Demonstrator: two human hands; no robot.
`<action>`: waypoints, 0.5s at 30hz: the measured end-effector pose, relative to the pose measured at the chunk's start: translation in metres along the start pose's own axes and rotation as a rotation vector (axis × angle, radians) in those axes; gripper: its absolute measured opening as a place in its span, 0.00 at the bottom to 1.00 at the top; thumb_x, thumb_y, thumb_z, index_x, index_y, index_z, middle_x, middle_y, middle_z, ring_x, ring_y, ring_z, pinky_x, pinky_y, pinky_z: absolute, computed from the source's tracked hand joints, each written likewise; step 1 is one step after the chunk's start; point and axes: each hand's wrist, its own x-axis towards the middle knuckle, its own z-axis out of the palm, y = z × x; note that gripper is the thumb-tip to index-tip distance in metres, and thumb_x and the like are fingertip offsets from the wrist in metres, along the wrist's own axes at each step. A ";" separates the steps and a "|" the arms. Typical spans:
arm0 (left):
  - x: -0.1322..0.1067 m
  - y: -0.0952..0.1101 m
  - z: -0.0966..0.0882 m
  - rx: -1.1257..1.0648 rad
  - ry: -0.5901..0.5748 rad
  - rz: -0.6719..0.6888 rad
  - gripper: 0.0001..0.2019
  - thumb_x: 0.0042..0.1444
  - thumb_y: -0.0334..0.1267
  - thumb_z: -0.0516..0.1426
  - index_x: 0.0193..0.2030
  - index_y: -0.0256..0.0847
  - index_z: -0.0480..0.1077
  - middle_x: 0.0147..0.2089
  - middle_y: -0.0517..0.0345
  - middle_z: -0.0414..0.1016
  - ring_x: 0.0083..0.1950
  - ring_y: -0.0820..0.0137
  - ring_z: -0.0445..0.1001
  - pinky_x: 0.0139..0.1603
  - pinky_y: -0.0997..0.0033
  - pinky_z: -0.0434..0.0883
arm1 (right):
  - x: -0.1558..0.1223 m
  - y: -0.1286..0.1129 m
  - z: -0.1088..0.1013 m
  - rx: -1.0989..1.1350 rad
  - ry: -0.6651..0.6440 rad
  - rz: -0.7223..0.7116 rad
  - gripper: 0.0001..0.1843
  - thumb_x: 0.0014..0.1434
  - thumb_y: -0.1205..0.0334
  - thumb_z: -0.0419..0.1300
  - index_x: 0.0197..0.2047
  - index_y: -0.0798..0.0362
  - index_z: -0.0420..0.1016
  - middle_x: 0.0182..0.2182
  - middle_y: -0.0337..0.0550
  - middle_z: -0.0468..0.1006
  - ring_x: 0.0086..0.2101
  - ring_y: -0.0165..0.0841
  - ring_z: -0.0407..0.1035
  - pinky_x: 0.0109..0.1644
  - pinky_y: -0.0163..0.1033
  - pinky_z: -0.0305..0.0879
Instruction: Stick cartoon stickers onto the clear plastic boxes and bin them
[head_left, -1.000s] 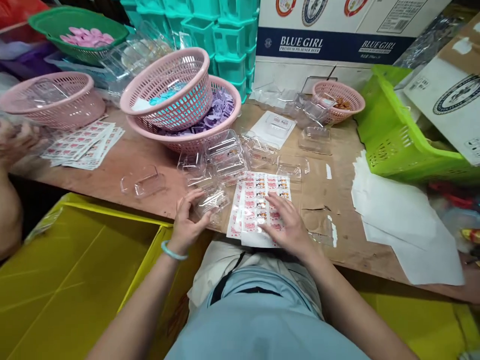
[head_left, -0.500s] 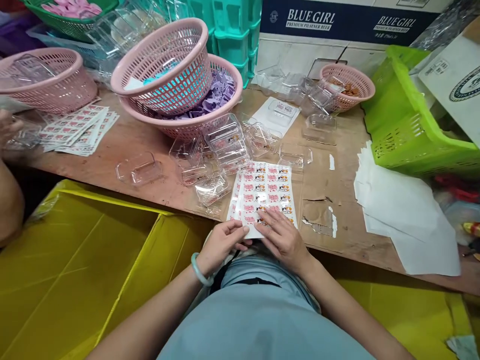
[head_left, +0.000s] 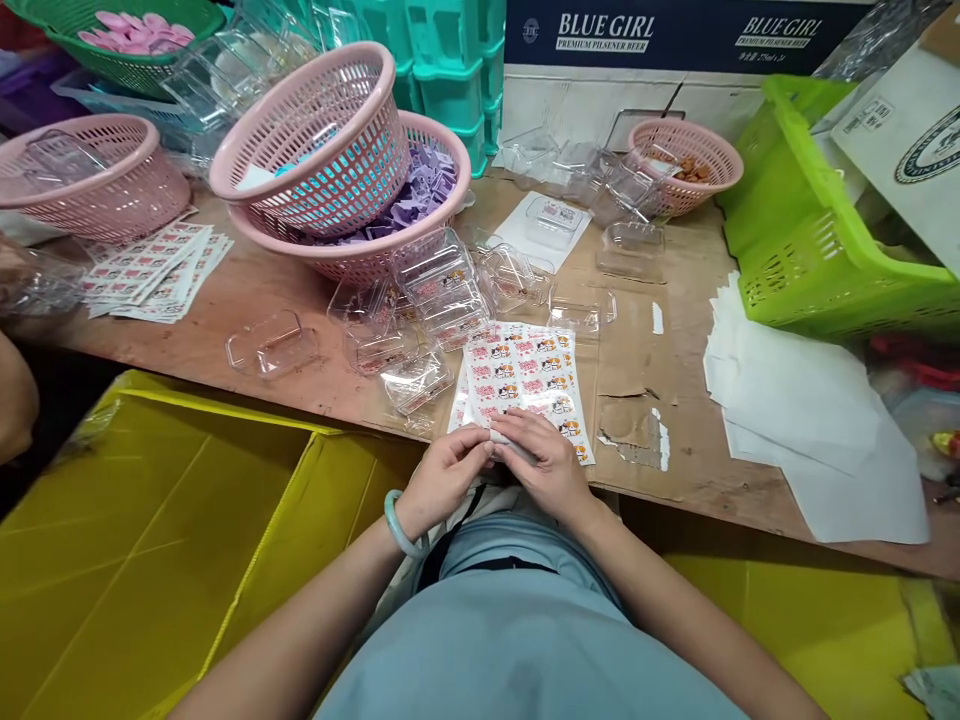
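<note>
A sheet of stickers [head_left: 517, 375] with pink lettering and cartoon cats lies over other sheets at the table's front edge. My left hand [head_left: 451, 475] pinches the near edge of this sheet between thumb and fingers. Close beside it, my right hand [head_left: 547, 465] has its fingers bent over the same near edge, which curls up between the two hands. My fingers partly hide the lowest row of stickers. Just left of the sheets lie several clear plastic boxes [head_left: 416, 378], some with stickers on them.
Pink baskets [head_left: 431, 245] with purple pieces stand behind the boxes. A lime-green crate [head_left: 810, 220] and white backing papers [head_left: 799, 420] are at the right. More sticker sheets [head_left: 150, 270] lie at the left, near another person's arm [head_left: 13, 395]. Yellow bins [head_left: 150, 520] stand below the table edge.
My right hand has gone from lying flat on the sheet to gripping its near edge beside my left hand. The sheet's near edge now bends upward.
</note>
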 end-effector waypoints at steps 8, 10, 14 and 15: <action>0.004 0.000 -0.002 0.273 0.051 0.148 0.10 0.58 0.38 0.55 0.39 0.38 0.76 0.40 0.52 0.77 0.42 0.66 0.72 0.48 0.66 0.68 | 0.007 -0.016 0.003 0.190 0.084 0.231 0.11 0.60 0.61 0.61 0.44 0.45 0.82 0.45 0.42 0.82 0.51 0.39 0.72 0.60 0.51 0.63; 0.004 0.001 -0.002 0.263 0.053 0.131 0.09 0.57 0.37 0.55 0.37 0.37 0.75 0.38 0.54 0.76 0.40 0.67 0.72 0.45 0.67 0.68 | 0.009 -0.018 0.004 0.281 0.117 0.310 0.10 0.59 0.59 0.61 0.41 0.46 0.83 0.43 0.43 0.83 0.49 0.40 0.73 0.59 0.50 0.65; 0.000 -0.005 -0.004 0.103 0.042 -0.017 0.09 0.55 0.41 0.57 0.37 0.36 0.72 0.30 0.58 0.71 0.32 0.71 0.68 0.36 0.71 0.67 | 0.019 -0.008 -0.002 0.682 0.311 0.583 0.11 0.56 0.54 0.64 0.38 0.49 0.83 0.40 0.44 0.83 0.42 0.38 0.76 0.51 0.46 0.71; -0.002 -0.007 -0.005 0.067 0.054 -0.054 0.10 0.55 0.41 0.57 0.39 0.36 0.71 0.29 0.59 0.69 0.30 0.72 0.67 0.35 0.71 0.67 | 0.023 -0.003 -0.006 0.811 0.392 0.639 0.11 0.55 0.53 0.65 0.38 0.50 0.82 0.39 0.44 0.83 0.42 0.37 0.77 0.50 0.45 0.72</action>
